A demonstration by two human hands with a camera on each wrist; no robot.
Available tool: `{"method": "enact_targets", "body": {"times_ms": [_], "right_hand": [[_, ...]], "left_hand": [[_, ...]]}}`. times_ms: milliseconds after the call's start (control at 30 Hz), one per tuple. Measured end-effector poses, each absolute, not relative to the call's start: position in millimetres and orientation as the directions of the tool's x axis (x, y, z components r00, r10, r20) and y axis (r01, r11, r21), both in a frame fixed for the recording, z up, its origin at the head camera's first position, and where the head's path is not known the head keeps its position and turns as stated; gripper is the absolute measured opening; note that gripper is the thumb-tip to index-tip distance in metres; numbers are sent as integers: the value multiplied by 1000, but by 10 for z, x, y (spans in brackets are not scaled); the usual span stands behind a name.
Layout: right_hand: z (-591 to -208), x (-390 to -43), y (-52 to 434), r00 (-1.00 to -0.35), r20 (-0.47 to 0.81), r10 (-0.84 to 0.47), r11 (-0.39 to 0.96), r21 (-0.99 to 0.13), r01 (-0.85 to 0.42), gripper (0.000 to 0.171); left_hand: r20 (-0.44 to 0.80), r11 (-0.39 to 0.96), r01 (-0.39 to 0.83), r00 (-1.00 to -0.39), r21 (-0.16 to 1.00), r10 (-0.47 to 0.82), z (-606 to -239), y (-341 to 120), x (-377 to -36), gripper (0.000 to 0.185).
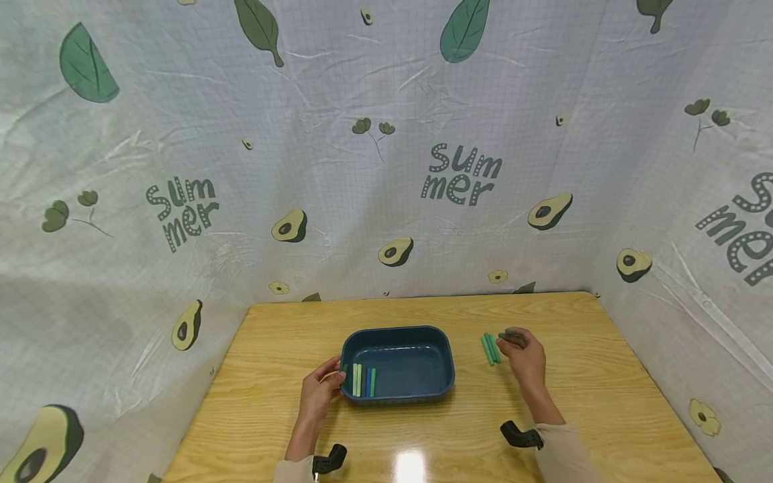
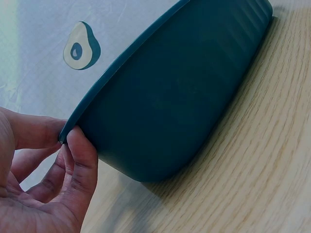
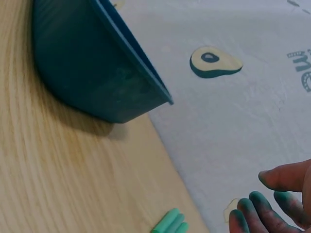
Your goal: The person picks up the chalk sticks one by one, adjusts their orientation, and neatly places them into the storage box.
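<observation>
A dark teal rectangular bin [image 1: 398, 396] stands on the wooden table. My left hand [image 1: 319, 390] pinches its rim at the left end between thumb and fingers; the left wrist view shows the thumb [image 2: 39, 131] on one side of the rim. Inside the bin, several slim sticks lie side by side at the left: pale yellow-green sticks [image 1: 357, 380], a blue one [image 1: 368, 382] and a green one [image 1: 373, 382]. Right of the bin lie three green chalk-like sticks [image 1: 488, 349]. My right hand [image 1: 527, 357] is beside them, thumb and green-stained fingers apart with nothing between them [image 3: 291, 204].
The wooden table [image 1: 477, 436] runs back to a pale sheet [image 1: 338, 168] printed with avocados, leaves and lettering, which also hangs at both sides. A black wrist camera [image 1: 329, 460] sits on the left wrist, another camera [image 1: 521, 436] on the right.
</observation>
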State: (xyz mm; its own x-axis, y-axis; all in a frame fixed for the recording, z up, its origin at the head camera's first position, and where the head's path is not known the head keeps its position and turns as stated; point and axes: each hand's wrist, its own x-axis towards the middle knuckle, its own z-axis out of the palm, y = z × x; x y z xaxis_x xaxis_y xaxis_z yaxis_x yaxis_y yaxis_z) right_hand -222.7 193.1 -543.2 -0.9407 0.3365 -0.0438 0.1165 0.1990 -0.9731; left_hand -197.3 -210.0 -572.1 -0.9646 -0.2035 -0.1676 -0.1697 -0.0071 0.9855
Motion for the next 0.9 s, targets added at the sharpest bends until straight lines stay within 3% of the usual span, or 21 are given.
{"method": "enact_targets", "body": {"times_ms": [400, 900], "right_hand": [[-5688, -2312, 1845, -860, 21, 511, 255, -958, 129, 33], [-5918, -2338, 1776, -797, 53, 601, 319, -931, 179, 29]], "left_hand": [[-199, -41, -195, -965, 980, -170, -5711, -2130, -1991, 47], [-174, -26, -172, -966, 985, -192, -5721, -2107, -1971, 45]]}}
